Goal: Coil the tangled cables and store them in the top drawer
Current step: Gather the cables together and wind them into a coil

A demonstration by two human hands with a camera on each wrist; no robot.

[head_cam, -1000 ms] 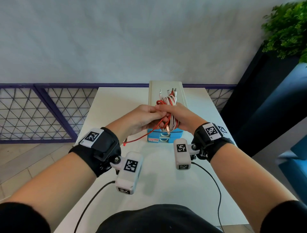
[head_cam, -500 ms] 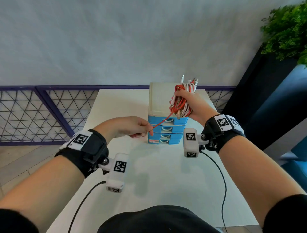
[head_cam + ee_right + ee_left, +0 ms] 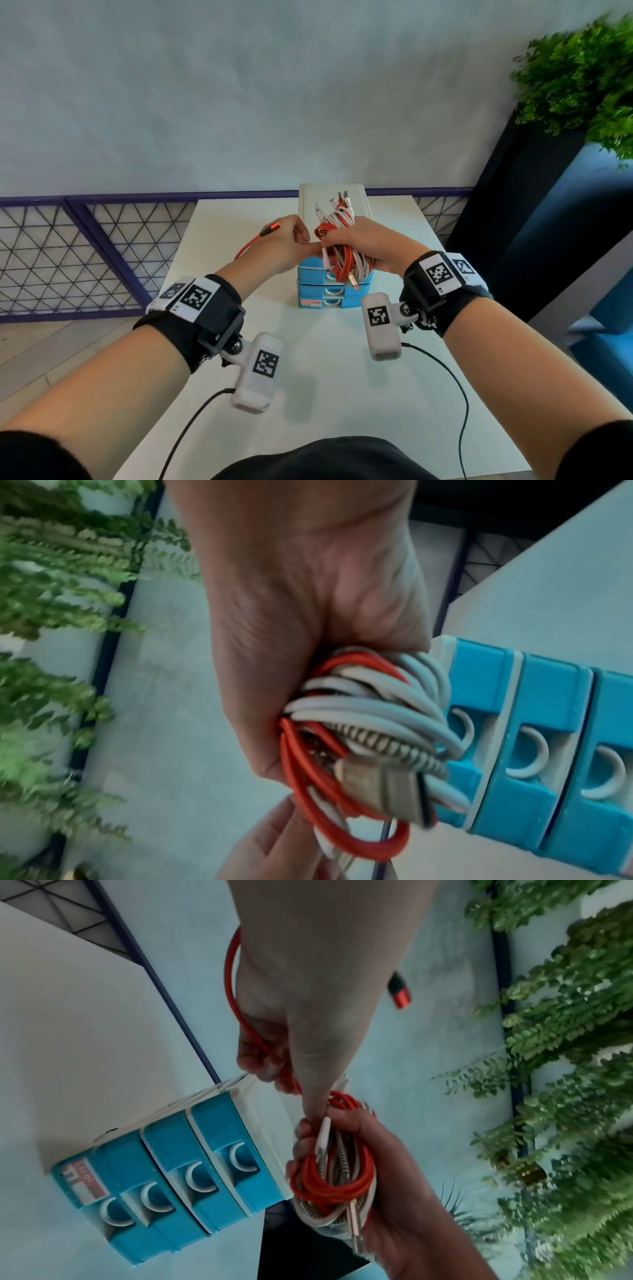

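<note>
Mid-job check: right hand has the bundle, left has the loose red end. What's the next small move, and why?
Probably wrap the red tail once more around the bundle. The left hand holds that tail, its plug still free, while the right hand grips the bundle in front of the drawers, which look closed.

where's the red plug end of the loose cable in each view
Head: red plug sticks out up-left of the left hand, left of centre.
Left wrist: red plug upper right, beside the hand.
Right wrist: not in it.
Shared landmark: blue drawer unit.
</note>
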